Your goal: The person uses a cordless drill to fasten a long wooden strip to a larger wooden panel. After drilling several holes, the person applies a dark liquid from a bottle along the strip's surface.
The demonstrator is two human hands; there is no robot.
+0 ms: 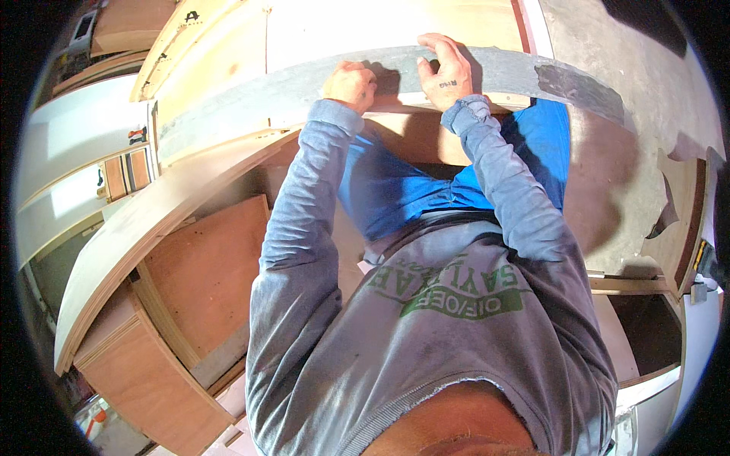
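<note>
A long grey strip (289, 90) runs across the wooden surface in front of me, with a darker rough patch near its right end. My left hand (351, 85) rests on the strip near its middle, fingers curled in closed; what is inside them, if anything, is hidden. A little to the right, my right hand (447, 70) lies over the same strip, thumb and fingers apart, the fingertips reaching its far edge. Beyond the strip is a brightly lit pale plywood panel (334, 26).
Close on the left, a curved plywood edge (114, 281) sweeps toward me above a reddish-brown board (205, 273). White panels (84, 129) stand farther left. Grey concrete floor (601, 197) shows at right, with wooden framing (631, 285) nearby. My blue-trousered legs (411, 182) are under my arms.
</note>
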